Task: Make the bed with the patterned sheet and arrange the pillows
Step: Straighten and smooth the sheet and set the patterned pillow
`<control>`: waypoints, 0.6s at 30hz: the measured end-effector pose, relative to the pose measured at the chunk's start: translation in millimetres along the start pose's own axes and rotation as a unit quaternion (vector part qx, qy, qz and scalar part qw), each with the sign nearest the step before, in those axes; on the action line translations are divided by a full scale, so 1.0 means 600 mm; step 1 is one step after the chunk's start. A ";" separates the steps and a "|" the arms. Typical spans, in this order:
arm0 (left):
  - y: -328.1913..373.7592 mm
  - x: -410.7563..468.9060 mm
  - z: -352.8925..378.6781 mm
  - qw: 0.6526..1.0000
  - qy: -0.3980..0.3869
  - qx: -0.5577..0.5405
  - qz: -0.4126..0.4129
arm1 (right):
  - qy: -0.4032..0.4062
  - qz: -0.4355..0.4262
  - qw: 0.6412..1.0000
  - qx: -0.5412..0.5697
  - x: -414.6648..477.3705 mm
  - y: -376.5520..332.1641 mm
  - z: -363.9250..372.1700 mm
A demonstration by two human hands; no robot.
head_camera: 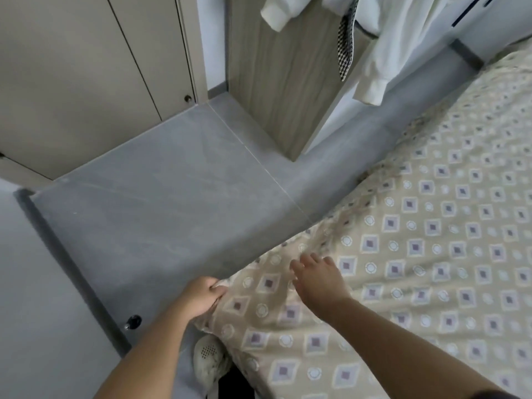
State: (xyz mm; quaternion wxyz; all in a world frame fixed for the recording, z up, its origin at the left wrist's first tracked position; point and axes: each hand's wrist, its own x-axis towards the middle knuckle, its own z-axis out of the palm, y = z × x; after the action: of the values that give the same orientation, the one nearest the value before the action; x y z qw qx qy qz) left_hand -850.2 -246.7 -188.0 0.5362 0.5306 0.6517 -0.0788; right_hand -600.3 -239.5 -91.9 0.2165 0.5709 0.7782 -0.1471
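Open floor [161, 203] lies left of the bed [431, 254]; wooden panel [276, 82] and hanging clothes [397, 38] obstruct beyond.

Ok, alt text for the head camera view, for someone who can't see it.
A person's left hand grips the edge of a beige patterned sheet, while the right hand, fingers spread, reaches over the sheet. A white shoe lies on the grey floor by the sheet's edge; white clothes hang above.

The patterned sheet [417, 254] is beige, printed with rows of purple-grey diamonds and white rings. It lies spread over the bed [342, 220], mostly flat but rumpled along the left edge. Its near left corner is bunched in the left hand [201, 298].
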 end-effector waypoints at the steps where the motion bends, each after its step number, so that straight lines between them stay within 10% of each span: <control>1: -0.001 -0.001 0.000 1.000 0.029 -0.005 0.006 | -0.012 0.002 1.000 0.004 0.019 0.000 0.002; 8: -0.053 0.026 -0.018 0.991 0.112 -0.021 0.070 | -0.185 -0.075 0.980 -0.014 0.197 -0.010 0.003; 18: -0.093 0.020 -0.100 0.955 0.269 0.093 0.085 | 0.009 -0.094 0.993 0.075 0.271 -0.078 -0.059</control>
State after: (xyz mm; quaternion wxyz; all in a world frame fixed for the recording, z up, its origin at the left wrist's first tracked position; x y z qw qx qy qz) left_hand -928.7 -223.2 -198.6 0.2939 0.6331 0.7142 0.0523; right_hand -692.0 -102.9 -144.5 0.1515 0.5114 0.8169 -0.2197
